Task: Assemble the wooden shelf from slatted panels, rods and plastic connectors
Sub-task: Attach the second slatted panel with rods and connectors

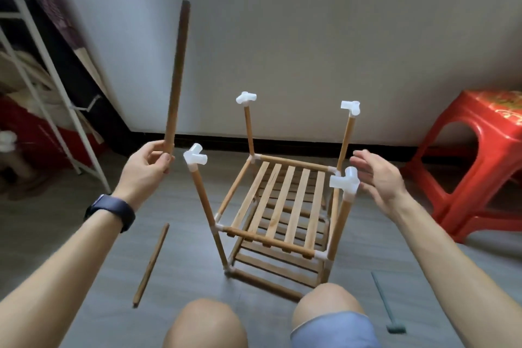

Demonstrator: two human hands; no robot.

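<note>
Wooden rod stands gripped in the left hand while the right hand hovers spread beside the shelf.

Four white top connectors, two slatted panels, two loose rods, one red stool, one mallet.

Both my left forearm and right forearm are bare. Left of the shelf, a dark navy watch band, wide and smooth, wraps my left wrist. Below the shelf my left knee and right knee are bare. Grey-blue shorts with a pale hem cover my right thigh.
</note>
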